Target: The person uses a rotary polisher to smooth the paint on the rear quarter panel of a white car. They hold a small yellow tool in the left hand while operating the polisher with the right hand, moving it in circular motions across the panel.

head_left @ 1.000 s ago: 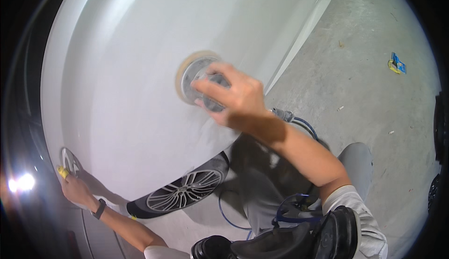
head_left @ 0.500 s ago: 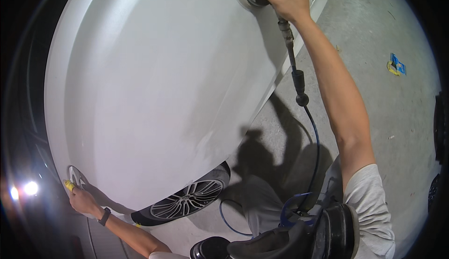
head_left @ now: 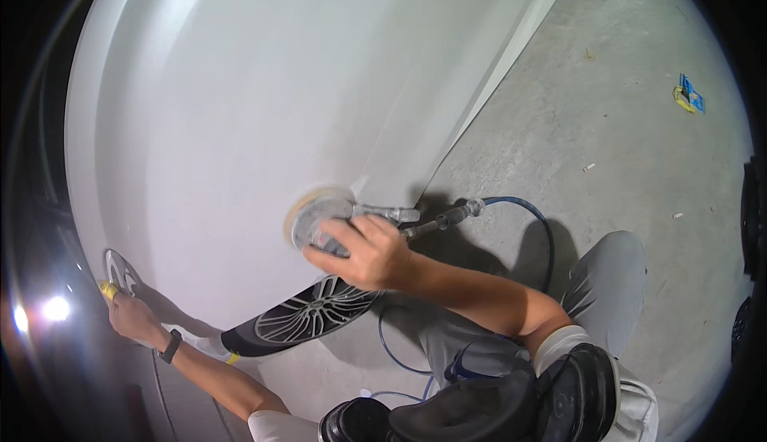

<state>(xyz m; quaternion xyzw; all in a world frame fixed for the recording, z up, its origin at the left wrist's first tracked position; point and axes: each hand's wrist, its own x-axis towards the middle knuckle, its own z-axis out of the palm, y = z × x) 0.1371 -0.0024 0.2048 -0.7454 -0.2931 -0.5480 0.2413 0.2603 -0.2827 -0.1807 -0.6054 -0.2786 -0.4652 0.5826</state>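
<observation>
A large white car door [head_left: 240, 122] fills the left and middle, its surface dull and pale. My right hand [head_left: 363, 254] is wrapped over the top of a round grey air sander [head_left: 319, 214], whose disc lies on the panel near its lower edge. Slight blur surrounds the sander. At the lower left, my left hand [head_left: 136, 316] has its fingers at the door's edge beside a silver handle [head_left: 120, 270]; they look closed around that edge, though partly hidden. Yellow tape [head_left: 108, 289] wraps one of its fingers.
A blue air hose [head_left: 531, 206] runs from the sander and loops down by my legs. Just below the door is a spoked car wheel [head_left: 319, 310]. On the concrete floor [head_left: 559, 91] lie a blue and yellow wrapper [head_left: 689, 95] and small white scraps. Bright lamps [head_left: 56, 309] shine at far left.
My right hand has brought the sander from the top of the door down and left to its lower part, bending the arm. The left hand stays at the door edge. The view has shifted slightly.
</observation>
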